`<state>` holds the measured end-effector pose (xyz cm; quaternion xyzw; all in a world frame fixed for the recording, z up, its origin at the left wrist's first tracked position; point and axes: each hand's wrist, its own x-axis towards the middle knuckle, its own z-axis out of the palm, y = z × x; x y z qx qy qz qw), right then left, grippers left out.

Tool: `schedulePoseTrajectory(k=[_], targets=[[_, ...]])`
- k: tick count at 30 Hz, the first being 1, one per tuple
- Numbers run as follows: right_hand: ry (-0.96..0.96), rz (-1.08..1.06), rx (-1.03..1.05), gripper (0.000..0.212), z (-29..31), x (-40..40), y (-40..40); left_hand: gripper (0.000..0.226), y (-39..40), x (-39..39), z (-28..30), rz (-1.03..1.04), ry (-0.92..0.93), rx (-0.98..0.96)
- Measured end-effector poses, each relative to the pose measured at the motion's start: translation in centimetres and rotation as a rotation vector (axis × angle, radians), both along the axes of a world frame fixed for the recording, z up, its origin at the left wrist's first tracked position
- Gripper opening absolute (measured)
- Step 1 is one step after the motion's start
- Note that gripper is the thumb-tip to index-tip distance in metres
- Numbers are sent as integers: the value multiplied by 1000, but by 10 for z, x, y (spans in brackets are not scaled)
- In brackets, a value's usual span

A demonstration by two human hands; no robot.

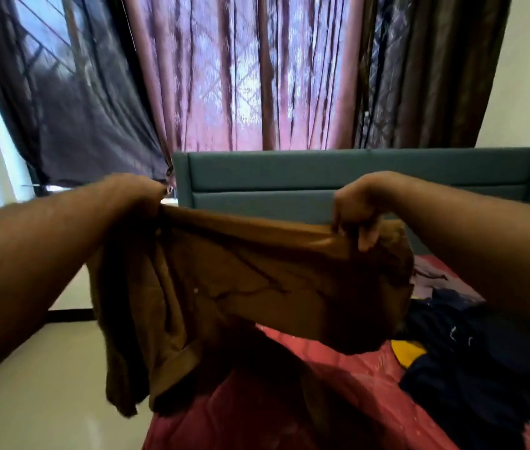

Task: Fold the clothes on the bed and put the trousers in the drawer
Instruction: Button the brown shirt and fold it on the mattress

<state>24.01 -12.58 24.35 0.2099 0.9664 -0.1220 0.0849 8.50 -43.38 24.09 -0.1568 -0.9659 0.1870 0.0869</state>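
Observation:
A brown garment (240,287) hangs in the air above the bed, stretched between my two hands by its top edge. My left hand (140,193) grips the left end of that edge. My right hand (359,216) pinches the right end, fingers curled over the cloth. The cloth's lower parts dangle over the bed's left edge. The bed (354,384) has a pink-red cover. A pile of dark navy clothes (471,368) lies on it at the right, with a yellow patch (406,350) showing.
A teal padded headboard (354,177) stands behind the bed. Pink and dark curtains (240,76) cover the window beyond. Pale tiled floor (46,384) runs along the bed's left side. No drawer is in view.

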Motion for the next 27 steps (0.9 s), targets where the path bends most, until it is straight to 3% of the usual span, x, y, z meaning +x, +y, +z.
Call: schedulePoseTrajectory(k=[1, 5, 8, 10, 12, 13, 15, 16, 17, 18, 19, 20, 21, 22, 24, 26, 27], targets=[[-30, 17, -17, 24, 6, 1, -2, 58, -5, -3, 14, 3, -72, 65], [333, -51, -82, 23, 23, -8, 9, 28, -24, 10, 27, -43, -391, 450], [379, -85, -54, 20, 17, -7, 7, 31, -34, 22, 4, 30, -853, 655], [418, -76, -56, 16, 8, -8, 3, 31, -36, 22, -18, 82, -999, 694], [519, -78, -37, 15, 6, -12, 1, 19, -30, 21, -36, 147, -909, 849], [579, -75, -17, 16, 8, -14, -1, 16, -24, 17, -43, 166, -795, 1133], [691, -72, 5, 16, 14, -17, -6, 19, -10, -1, -59, 236, -380, 1734], [740, -72, 17, 16, 19, -18, -10, 19, -1, -1, -64, 223, -90, 1795], [779, -71, 33, 18, 25, -19, -13, 15, 6, 5, -68, 166, 99, 1628], [804, -71, 50, 20, 30, -20, -16, 11, 15, 3, -76, 20, 123, 1365], [810, -74, 66, 21, 33, -21, -19, 12, 26, 9, -84, -78, -66, 1018], [793, -81, 81, 21, 35, -20, -23, 20, 38, 13, -93, -51, -354, 700], [768, -94, 94, 20, 35, -20, -25, 30, 43, 13, -100, 62, -606, 500], [744, -110, 98, 18, 34, -19, -28, 36, 45, 7, -106, 140, -720, 536], [727, -153, 41, 16, 29, -20, -31, 27, 46, -4, -112, 180, -700, 1213], [769, -185, -68, 20, 24, -23, -28, 13, 42, -10, -113, 204, -246, 1950], [794, -197, -126, 23, 23, -23, -24, 15, 41, -12, -113, 189, -75, 2031]])
